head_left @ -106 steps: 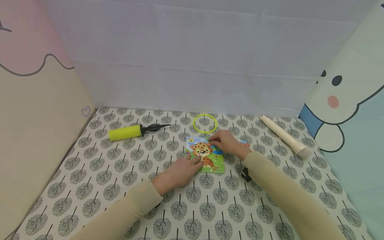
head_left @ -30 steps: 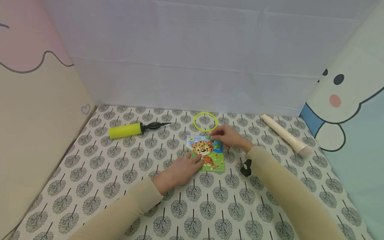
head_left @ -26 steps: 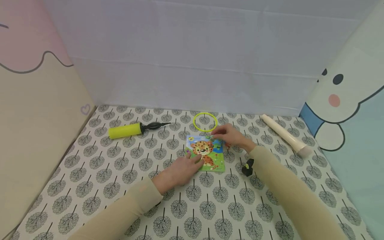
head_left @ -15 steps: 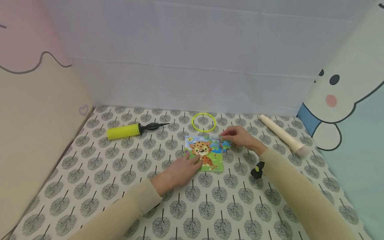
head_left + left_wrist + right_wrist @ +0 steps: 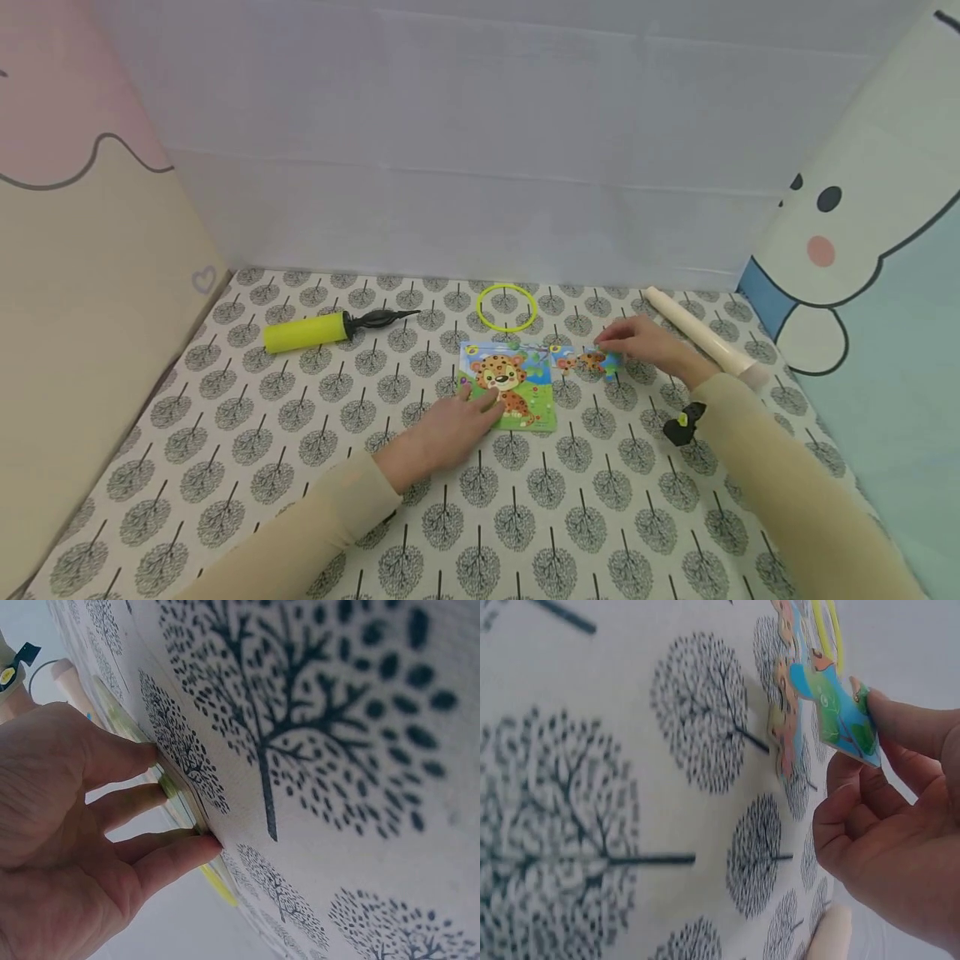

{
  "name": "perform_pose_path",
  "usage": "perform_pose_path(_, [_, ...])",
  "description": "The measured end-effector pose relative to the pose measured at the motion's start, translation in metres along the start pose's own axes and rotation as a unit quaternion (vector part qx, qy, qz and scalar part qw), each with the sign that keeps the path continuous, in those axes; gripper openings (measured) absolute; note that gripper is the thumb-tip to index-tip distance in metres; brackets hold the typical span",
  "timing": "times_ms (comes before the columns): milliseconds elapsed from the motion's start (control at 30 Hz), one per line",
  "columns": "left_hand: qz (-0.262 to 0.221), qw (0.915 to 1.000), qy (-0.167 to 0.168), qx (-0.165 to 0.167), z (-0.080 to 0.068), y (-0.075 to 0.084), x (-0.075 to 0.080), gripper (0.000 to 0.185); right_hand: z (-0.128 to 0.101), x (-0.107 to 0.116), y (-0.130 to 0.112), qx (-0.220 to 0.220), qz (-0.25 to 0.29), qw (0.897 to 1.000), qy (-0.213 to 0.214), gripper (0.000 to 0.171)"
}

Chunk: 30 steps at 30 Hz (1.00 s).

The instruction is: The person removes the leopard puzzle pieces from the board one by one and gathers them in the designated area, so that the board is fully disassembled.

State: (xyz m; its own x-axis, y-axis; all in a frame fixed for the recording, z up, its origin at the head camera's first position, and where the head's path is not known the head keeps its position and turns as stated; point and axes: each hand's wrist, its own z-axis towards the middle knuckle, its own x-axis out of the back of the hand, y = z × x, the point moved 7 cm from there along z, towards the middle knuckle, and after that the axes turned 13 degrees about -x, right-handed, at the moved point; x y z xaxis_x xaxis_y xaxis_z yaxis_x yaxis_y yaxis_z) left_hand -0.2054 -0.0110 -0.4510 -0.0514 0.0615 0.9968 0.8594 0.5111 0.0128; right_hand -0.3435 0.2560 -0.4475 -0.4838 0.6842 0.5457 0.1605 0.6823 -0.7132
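A square leopard jigsaw puzzle (image 5: 538,398) lies on the patterned cloth in the head view. My left hand (image 5: 448,429) rests on its lower left part, and in the left wrist view the fingertips touch its thin edge. Right of the puzzle, my right hand (image 5: 647,343) pinches a blue and green puzzle piece (image 5: 841,716) between thumb and fingers, tilted up off the cloth. Close beside it lie loose orange-spotted pieces (image 5: 592,361), partly hidden in the right wrist view. A small green bit shows at the puzzle's top edge.
Behind the puzzle lies a yellow-green ring (image 5: 507,308). At the left is a yellow hand pump (image 5: 306,332) with a black nozzle. A pale makeup brush (image 5: 701,333) lies at the right, near my right forearm. Fabric walls stand behind and at both sides.
My right hand has moved right, from the puzzle's top right corner to the loose pieces, and now pinches one. The pieces it covered are visible. My left hand stays on the puzzle.
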Motion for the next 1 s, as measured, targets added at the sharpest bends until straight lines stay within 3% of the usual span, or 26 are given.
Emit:
perform_pose_path(200, [-0.005, 1.0000, -0.006, 0.001, 0.000, -0.002, 0.001, 0.060, -0.005, 0.014, 0.016, -0.026, -0.006, 1.000, 0.005, 0.033])
perform_pose_path(500, [-0.003, 0.9999, -0.009, 0.006, -0.001, -0.003, -0.002, 0.047, -0.004, 0.021, 0.032, -0.046, -0.018, 0.998, 0.025, 0.030])
perform_pose_path(733, [0.001, 1.0000, -0.003, 0.002, -0.001, -0.002, -0.001, 0.051, -0.002, 0.021, 0.034, -0.051, -0.071, 0.994, 0.066, 0.026])
perform_pose_path(1000, [0.000, 1.0000, -0.001, -0.002, -0.002, -0.002, -0.002, 0.055, -0.004, 0.016, 0.030, -0.056, -0.085, 0.991, 0.086, 0.029])
